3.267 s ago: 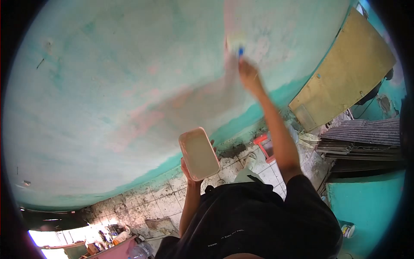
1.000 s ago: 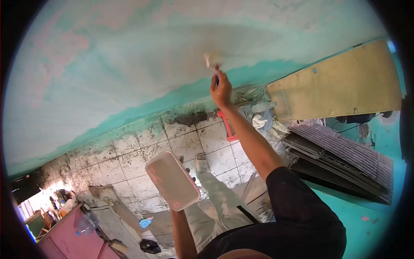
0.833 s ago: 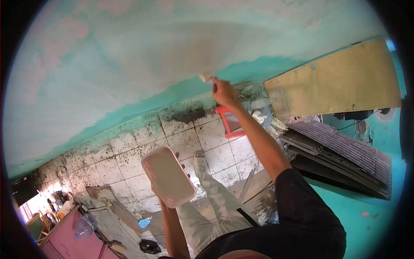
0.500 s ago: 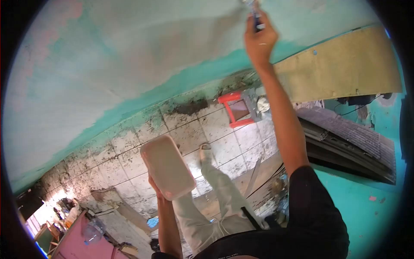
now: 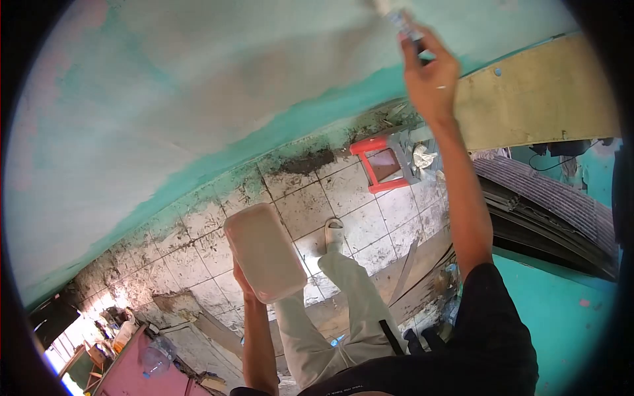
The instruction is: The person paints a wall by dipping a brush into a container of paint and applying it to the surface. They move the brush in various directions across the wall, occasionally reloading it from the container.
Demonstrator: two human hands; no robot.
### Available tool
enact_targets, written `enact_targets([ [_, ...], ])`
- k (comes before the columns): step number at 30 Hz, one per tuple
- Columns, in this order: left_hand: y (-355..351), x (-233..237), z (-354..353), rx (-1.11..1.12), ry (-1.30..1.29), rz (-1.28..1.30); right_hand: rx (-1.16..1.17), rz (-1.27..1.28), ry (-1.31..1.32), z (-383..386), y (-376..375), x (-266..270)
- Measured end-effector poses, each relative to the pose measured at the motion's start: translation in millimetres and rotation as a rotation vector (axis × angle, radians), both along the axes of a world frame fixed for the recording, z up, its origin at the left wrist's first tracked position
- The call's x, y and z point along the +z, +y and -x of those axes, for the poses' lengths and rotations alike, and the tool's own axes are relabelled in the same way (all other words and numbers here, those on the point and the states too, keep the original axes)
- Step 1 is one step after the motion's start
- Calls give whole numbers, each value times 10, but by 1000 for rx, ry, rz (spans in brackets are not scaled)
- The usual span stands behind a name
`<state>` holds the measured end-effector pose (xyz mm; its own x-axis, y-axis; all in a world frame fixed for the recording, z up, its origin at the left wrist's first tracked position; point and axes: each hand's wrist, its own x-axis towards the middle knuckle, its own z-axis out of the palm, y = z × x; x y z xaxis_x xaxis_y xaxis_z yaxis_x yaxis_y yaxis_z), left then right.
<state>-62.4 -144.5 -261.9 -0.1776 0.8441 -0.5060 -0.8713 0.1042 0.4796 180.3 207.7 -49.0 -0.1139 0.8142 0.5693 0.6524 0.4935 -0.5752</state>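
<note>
My right hand (image 5: 432, 82) is raised at the upper right, fingers closed around a paintbrush (image 5: 400, 22). The bristle end is at the wall (image 5: 198, 92), which is coated in pale whitish paint over turquoise; blur hides whether the bristles touch. Low in front of my body, my left hand (image 5: 243, 278) grips the left side of a rectangular plastic tub (image 5: 265, 254), which looks pale and pinkish inside. Most of the left fingers are hidden behind the tub.
A red and grey step stool (image 5: 380, 165) stands on the dirty tiled floor (image 5: 297, 204) by the wall. Stacked corrugated panels (image 5: 541, 198) lie at the right under a yellowish board (image 5: 541, 92). A pink panel (image 5: 142, 363) and a clear plastic bottle (image 5: 154, 362) are at the lower left.
My right hand with the paintbrush has moved right and slightly down along the wall. The whole view has shifted a little, and the tub stays in my left hand.
</note>
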Motion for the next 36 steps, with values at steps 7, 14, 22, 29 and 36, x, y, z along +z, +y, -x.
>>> enact_targets([
  [7,-101,-383,-83,-23,-5,-38,-63,-434,208,196,482,-1845],
  [14,187,164,-138,-152,-173,-184,45,345,-242,-222,-39,-2677],
  [22,141,301,-261,-184,-192,9,40,106,287,-38,-160,-746],
  [29,32,189,-392,-212,85,-15,-34,290,203,64,384,-2161],
  [36,-105,-113,-417,-108,-117,2,77,616,-383,-320,197,-3365],
])
